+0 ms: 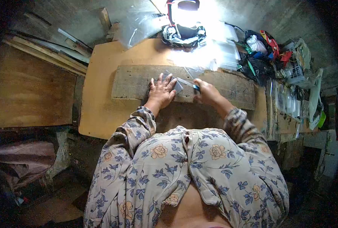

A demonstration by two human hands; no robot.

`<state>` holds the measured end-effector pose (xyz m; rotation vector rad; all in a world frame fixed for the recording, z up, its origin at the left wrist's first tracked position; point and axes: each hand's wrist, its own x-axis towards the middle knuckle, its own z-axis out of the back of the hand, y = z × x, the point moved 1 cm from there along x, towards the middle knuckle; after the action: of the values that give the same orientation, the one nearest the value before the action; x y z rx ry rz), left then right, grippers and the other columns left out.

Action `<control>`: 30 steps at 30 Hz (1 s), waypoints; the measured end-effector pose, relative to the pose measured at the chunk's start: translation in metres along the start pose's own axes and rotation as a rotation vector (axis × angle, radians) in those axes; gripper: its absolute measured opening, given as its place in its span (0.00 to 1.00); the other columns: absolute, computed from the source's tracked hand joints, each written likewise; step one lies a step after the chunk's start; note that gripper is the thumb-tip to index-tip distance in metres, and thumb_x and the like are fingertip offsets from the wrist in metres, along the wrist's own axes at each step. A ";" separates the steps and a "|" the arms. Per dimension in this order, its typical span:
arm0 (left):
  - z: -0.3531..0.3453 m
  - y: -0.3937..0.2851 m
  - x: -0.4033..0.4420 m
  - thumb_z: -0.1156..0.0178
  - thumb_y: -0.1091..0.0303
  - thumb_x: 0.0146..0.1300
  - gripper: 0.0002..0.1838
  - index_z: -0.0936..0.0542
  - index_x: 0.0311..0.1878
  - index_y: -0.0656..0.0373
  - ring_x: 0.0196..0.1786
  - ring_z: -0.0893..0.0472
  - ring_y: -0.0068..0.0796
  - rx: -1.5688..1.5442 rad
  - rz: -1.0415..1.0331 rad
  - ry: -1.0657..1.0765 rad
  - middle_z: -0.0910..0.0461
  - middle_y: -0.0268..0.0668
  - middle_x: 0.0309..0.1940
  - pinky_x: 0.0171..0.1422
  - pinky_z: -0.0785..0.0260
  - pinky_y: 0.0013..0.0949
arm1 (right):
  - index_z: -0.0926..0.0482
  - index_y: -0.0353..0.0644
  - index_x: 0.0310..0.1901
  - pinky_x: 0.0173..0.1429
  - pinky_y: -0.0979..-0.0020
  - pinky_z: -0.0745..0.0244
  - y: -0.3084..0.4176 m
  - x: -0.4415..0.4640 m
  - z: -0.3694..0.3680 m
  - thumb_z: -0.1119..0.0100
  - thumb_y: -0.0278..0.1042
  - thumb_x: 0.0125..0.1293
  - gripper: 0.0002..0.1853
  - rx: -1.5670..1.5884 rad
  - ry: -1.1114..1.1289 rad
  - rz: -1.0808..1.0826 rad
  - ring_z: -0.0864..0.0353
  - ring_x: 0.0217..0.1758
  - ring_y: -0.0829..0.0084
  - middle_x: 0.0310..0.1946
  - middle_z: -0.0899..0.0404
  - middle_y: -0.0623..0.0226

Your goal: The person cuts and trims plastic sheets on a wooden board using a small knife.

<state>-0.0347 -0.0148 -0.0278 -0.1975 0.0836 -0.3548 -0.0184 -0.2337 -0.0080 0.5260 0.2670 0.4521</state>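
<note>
In the head view, the only one here, the person's left hand (162, 92) lies with its palm down and its fingers spread on a small grey flat piece of sheet material (178, 87), so it covers this piece more than it grips it. The piece is on a long, rough, grey-brown wooden plank (229, 89), and its free part shows at the right side of the fingers, near the thumb. The person's right hand (207, 92) is closed around the dark and light-blue handle of a thin knife-like tool with a narrow pale blade (186, 83). From this hand, the grey piece is to the left, and the blade points to the left and a little away from the body, toward the fingertips of the left hand. The left hand is the nearer one, as it touches the piece; the right hand is just beside it, with the blade between. The plank has its long axis from left to right, across the front of the person. The long axis of the grey piece I cannot tell, because the hand hides much of it.
</note>
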 end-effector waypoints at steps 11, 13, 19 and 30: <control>0.004 -0.001 0.000 0.58 0.50 0.58 0.28 0.45 0.62 0.44 0.68 0.58 0.40 0.026 0.004 0.035 0.54 0.30 0.65 0.65 0.68 0.56 | 0.29 0.43 0.42 0.43 0.63 0.30 0.028 -0.060 -0.012 0.47 0.20 0.45 0.18 0.139 -0.179 0.009 0.27 0.40 0.53 0.37 0.31 0.56; 0.001 -0.001 0.000 0.58 0.50 0.58 0.29 0.46 0.63 0.44 0.68 0.58 0.39 0.024 0.008 0.039 0.54 0.30 0.65 0.65 0.68 0.56 | 0.29 0.43 0.42 0.42 0.62 0.29 0.034 -0.044 -0.017 0.47 0.21 0.46 0.18 0.137 -0.199 0.023 0.27 0.40 0.52 0.38 0.31 0.55; -0.004 0.002 0.000 0.59 0.47 0.58 0.31 0.48 0.64 0.45 0.68 0.60 0.39 0.032 0.012 0.016 0.57 0.30 0.66 0.65 0.70 0.56 | 0.28 0.45 0.40 0.40 0.60 0.28 0.047 -0.011 -0.022 0.48 0.28 0.52 0.12 -0.004 -0.183 -0.053 0.26 0.37 0.51 0.38 0.32 0.53; -0.015 0.008 0.000 0.58 0.47 0.57 0.33 0.48 0.64 0.49 0.68 0.61 0.41 -0.016 -0.003 -0.044 0.57 0.33 0.66 0.65 0.70 0.56 | 0.28 0.40 0.41 0.42 0.64 0.28 0.022 0.075 -0.023 0.46 0.29 0.52 0.13 0.056 -0.180 -0.124 0.26 0.38 0.55 0.39 0.30 0.52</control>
<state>-0.0338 -0.0101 -0.0442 -0.2209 0.0427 -0.3524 0.0311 -0.1710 -0.0247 0.5974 0.1390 0.2752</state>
